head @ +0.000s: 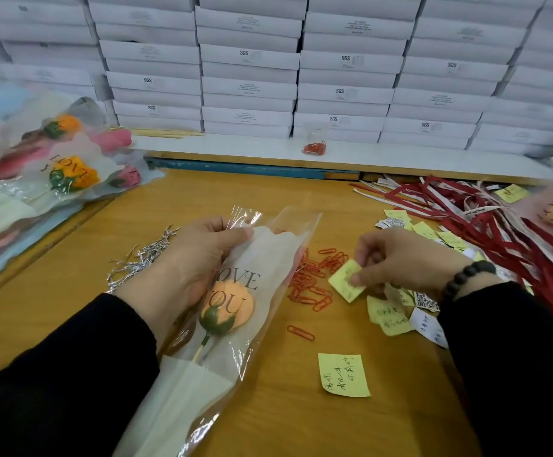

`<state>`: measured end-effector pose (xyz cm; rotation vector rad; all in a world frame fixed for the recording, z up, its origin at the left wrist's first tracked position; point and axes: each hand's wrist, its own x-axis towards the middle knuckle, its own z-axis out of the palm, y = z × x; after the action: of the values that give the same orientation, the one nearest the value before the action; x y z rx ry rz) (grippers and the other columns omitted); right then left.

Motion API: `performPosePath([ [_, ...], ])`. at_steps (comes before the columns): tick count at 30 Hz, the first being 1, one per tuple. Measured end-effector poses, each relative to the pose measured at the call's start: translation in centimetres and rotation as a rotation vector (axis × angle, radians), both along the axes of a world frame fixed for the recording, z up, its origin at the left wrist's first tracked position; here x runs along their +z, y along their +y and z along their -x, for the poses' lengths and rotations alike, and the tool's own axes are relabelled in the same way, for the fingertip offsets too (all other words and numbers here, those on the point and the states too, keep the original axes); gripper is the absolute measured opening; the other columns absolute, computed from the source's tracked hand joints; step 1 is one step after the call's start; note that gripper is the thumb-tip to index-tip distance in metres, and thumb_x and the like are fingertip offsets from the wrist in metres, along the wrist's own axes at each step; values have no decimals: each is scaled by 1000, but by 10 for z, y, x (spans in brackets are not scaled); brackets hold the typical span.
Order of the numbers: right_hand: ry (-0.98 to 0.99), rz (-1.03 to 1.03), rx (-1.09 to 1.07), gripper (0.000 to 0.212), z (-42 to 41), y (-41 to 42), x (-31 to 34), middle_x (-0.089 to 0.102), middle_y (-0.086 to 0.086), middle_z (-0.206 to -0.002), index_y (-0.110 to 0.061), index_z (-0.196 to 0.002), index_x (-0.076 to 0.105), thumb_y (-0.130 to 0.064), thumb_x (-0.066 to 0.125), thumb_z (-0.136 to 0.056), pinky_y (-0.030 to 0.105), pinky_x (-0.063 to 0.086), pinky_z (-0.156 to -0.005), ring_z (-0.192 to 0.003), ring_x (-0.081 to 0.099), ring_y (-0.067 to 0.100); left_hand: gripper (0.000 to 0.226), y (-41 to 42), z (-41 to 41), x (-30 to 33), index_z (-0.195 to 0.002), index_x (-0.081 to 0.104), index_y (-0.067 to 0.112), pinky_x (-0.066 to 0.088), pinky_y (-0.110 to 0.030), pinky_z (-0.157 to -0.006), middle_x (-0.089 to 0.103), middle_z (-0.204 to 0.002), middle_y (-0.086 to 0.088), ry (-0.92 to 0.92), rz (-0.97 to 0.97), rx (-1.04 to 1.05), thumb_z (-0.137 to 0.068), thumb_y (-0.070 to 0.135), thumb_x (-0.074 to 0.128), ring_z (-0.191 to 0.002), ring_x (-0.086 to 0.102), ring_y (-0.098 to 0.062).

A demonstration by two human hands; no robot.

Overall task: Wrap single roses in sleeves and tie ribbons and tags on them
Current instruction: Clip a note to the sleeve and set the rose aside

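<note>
Stacked white boxes [248, 61] fill the whole upper part of the frame, behind a wooden table [229, 199] that takes up the middle and bottom. At the left edge lies a heap of wrapped roses [48, 166] in frosted sleeves, and at the right edge a tangle of red and white ribbons [486, 219] spreads over the tabletop. Lower centre, a clear sleeve [235, 324] printed with "LOVE YOU" lies slanted, with an orange rose [227, 308] on a green stem inside it. The left hand [189, 262] grips the sleeve's upper left edge, thumb on top and fingers curled beneath. To the right of centre the right hand [403, 258] pinches a small yellow note [346, 280] between thumb and fingertips, just above a scatter of orange paper clips [311, 278]. A pile of silver twist ties [140, 258] sits left of the left hand. One larger handwritten yellow note [342, 376] lies alone lower right of the sleeve.
</note>
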<state>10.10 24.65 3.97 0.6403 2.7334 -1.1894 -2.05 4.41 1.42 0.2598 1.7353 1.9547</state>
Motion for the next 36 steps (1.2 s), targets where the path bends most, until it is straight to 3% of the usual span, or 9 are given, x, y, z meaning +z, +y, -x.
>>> performPosePath([
  [6, 413, 353, -118, 3, 3, -1, 5, 68, 1, -62, -7, -80, 62, -7, 65, -82, 11, 41, -41, -47, 59, 5, 14, 2, 1, 2, -72, 54, 7, 43, -16, -34, 62, -53, -5, 20, -53, 11, -81, 2, 63, -36, 55, -11],
  [14, 797, 669, -164, 16, 26, -30, 24, 67, -3, -62, -11, -79, 59, 5, 60, -83, 13, 43, -45, -52, 61, 5, 9, 4, 7, -1, -79, 62, 7, 52, -23, -45, 67, -69, -8, 84, -14, -9, -77, 0, 67, -50, 63, -17],
  [18, 667, 780, -83, 11, 41, -58, 18, 67, -1, -60, -9, -85, 62, 1, 59, -85, 14, 44, -41, -46, 59, 6, 9, 9, 4, -6, -74, 64, 8, 53, -28, -53, 68, -68, -8, 163, 9, -36, -75, 1, 69, -53, 61, -18],
  [21, 494, 550, -7, 8, 48, -73, 4, 68, 7, -76, -10, -95, 60, -5, 54, -91, 13, 44, -41, -46, 61, 7, 10, 9, 1, -7, -75, 66, 6, 44, -21, -46, 64, -63, -10, 201, -5, -37, -67, 3, 71, -48, 55, -14],
  [23, 444, 392, 7, 8, 50, -73, -5, 68, 11, -82, -11, -98, 57, -10, 50, -94, 12, 41, -39, -47, 61, 6, 18, 8, 1, -7, -74, 67, 8, 38, -27, -52, 57, -63, -14, 185, -4, -36, -61, 19, 71, -54, 46, -21],
  [25, 435, 344, 2, 8, 51, -70, -9, 68, 10, -81, -14, -98, 56, -12, 49, -95, 12, 41, -41, -49, 62, 7, 8, 9, 1, -7, -63, 69, 16, 29, -26, -53, 47, -59, -10, 185, 17, -34, -68, 22, 70, -56, 35, -20],
  [27, 443, 372, 2, 8, 51, -67, -11, 67, 10, -79, -14, -97, 56, -12, 48, -95, 14, 45, -43, -50, 63, 8, 25, 9, 4, -11, -59, 71, 18, 27, -23, -51, 45, -58, -8, 176, 27, -35, -83, 17, 64, -55, 32, -19],
  [32, 449, 313, 20, 17, 53, -63, -13, 55, 2, -74, -18, -101, 60, -6, 53, -92, 14, 48, -47, -46, 57, 0, 17, 7, 9, -12, -78, 72, 6, 26, -36, -63, 44, -94, -20, 100, -43, -55, -87, 15, 60, -86, 32, -30],
  [36, 479, 342, 14, 34, 55, -60, -15, 58, 2, -82, -20, -113, 55, -2, 62, -85, 19, 51, -58, -59, 59, 6, 18, 6, 12, -11, -78, 73, 7, 29, -34, -60, 45, -90, -19, 89, -40, -61, -88, 12, 59, -73, 35, -28],
])
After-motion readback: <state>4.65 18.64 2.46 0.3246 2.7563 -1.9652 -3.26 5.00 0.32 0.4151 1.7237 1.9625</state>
